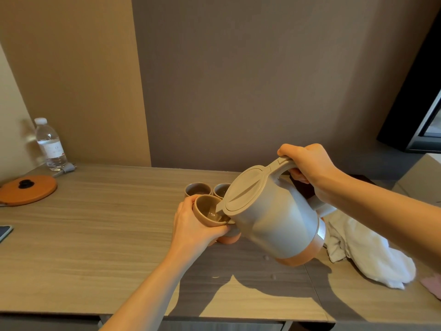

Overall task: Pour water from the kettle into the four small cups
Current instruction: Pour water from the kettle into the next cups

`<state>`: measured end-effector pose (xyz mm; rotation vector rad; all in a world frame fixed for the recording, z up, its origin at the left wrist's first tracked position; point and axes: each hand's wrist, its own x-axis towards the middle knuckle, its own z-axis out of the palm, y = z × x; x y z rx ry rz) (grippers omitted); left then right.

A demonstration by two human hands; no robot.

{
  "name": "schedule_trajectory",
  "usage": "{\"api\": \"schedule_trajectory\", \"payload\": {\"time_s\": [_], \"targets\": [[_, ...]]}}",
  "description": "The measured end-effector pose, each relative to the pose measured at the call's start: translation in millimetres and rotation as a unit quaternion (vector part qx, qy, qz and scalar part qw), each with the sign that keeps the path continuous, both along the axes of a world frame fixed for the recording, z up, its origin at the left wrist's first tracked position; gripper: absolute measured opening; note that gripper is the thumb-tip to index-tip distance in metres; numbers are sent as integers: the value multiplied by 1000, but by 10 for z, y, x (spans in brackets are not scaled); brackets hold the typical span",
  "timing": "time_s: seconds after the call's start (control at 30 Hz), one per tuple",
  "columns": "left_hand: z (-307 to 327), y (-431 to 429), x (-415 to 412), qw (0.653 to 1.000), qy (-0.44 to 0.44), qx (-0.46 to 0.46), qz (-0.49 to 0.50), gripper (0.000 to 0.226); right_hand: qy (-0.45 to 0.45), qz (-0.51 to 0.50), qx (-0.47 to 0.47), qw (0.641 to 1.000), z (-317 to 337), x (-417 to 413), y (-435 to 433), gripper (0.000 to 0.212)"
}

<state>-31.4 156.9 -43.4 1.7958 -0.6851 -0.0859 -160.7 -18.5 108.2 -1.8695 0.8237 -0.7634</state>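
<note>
Head view: right hand [307, 168] fingers wrapped round the tilted grey plastic kettle [269, 216] handle, left hand [193, 223] fingers clasping the small tan ceramic cup [207, 212]; best to pour slowly, spout kept over the rim.

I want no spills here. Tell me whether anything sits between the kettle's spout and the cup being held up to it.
Nothing visible does. The kettle, tilted by the right hand, has its spout right over the open mouth of the cup that the left hand holds. Its rim is clear.
</note>
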Motion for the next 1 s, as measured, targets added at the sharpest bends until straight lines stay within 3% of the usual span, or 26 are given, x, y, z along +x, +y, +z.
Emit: {"api": "schedule_trajectory", "payload": {"time_s": [1.0], "targets": [[-155, 47, -40, 999, 34, -26, -4, 90, 26, 4, -6, 1000, -38, 22, 49, 39]]}}
